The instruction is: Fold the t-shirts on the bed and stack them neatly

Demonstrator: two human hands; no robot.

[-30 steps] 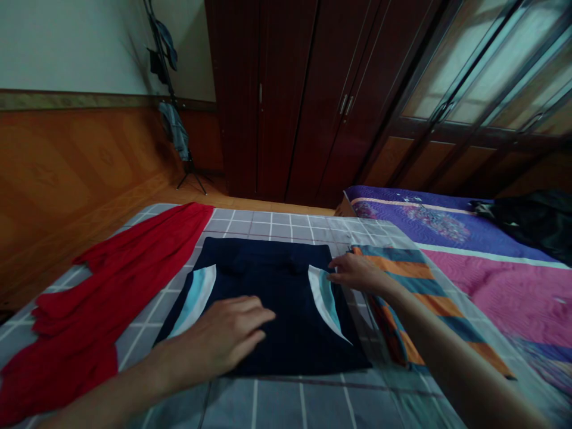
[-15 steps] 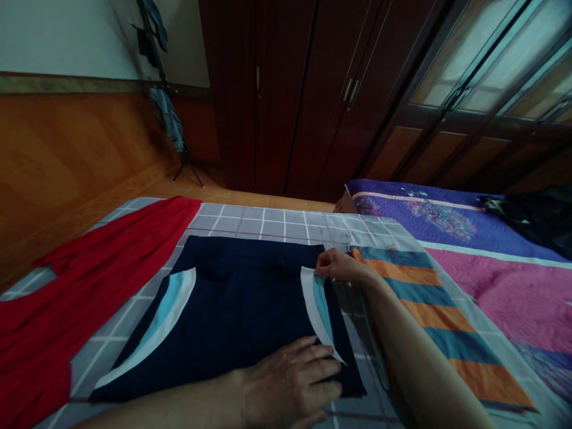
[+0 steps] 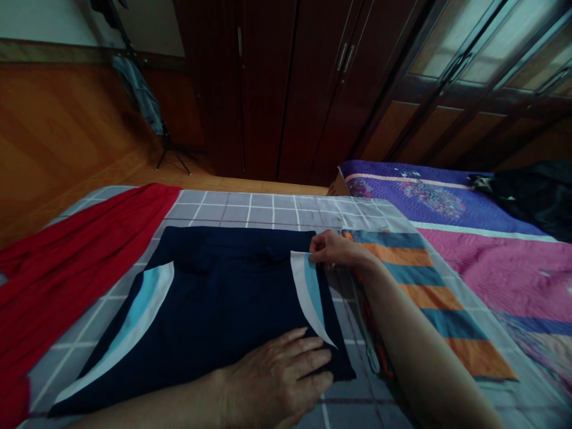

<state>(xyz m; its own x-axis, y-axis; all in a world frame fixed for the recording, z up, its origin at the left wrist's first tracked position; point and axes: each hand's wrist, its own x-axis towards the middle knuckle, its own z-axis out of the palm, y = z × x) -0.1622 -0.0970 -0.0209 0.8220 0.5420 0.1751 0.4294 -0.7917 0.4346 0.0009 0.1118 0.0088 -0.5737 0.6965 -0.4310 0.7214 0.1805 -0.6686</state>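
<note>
A navy garment (image 3: 223, 286) with curved white and light-blue side panels lies spread flat on a grey checked cloth (image 3: 250, 205). My left hand (image 3: 286, 372) rests palm down on its lower right part, fingers stretched out. At the garment's upper right edge, beside the top of the right panel, my right hand (image 3: 330, 247) has thumb and fingers pinched together on the fabric. Just right of that hand is a folded cloth with orange and blue-grey stripes (image 3: 415, 271), partly covered by my right forearm.
Red fabric (image 3: 84, 268) lies along the left side. On the right is a purple and pink bedspread (image 3: 482, 262) with a black garment (image 3: 531, 193) on it. Beyond the surface stand a dark wooden wardrobe (image 3: 263, 89) and a clothes stand (image 3: 165, 140).
The view has shifted a little, so everything sits slightly higher and further left. My hands keep nearly the same places on the navy garment.
</note>
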